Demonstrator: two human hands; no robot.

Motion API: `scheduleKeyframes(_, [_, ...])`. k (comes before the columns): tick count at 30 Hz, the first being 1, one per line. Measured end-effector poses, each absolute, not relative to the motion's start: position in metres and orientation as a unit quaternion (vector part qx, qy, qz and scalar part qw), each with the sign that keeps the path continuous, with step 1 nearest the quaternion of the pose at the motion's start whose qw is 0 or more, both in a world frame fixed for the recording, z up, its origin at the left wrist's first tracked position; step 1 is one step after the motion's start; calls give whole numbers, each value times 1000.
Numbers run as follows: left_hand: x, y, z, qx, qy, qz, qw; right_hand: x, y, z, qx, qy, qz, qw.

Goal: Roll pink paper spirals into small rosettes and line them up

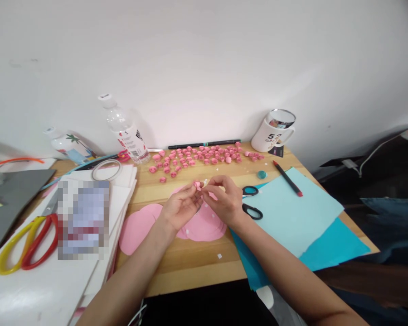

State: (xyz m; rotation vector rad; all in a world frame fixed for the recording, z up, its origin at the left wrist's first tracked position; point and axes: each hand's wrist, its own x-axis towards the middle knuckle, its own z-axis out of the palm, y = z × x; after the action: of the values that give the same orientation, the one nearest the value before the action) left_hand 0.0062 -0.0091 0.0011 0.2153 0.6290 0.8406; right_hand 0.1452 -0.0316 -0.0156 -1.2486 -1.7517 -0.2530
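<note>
Over the middle of the table, my left hand pinches a small pink paper roll between thumb and fingertips. My right hand comes in from the other side, its thumb and finger closed at the roll's edge; what they grip is too small to make out. Below both hands lie round pink paper pieces, partly covered by the hands, with another pink round to the left. Behind them, many small rolled pink paper flowers are scattered in a band.
Black-handled scissors lie right of my hands, beside light blue paper and a pen. A white mug and a plastic bottle stand near the wall. Left are white sheets and red-yellow scissors.
</note>
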Motion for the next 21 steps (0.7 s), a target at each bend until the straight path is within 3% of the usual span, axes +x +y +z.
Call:
scheduleKeyframes(6, [7, -9, 2, 90, 302, 404, 859, 144, -31, -16, -494, -734, -132, 447])
scheduleKeyframes(21, [9, -7, -3, 124, 347, 430, 824, 147, -30, -19, -486, -739, -69, 461])
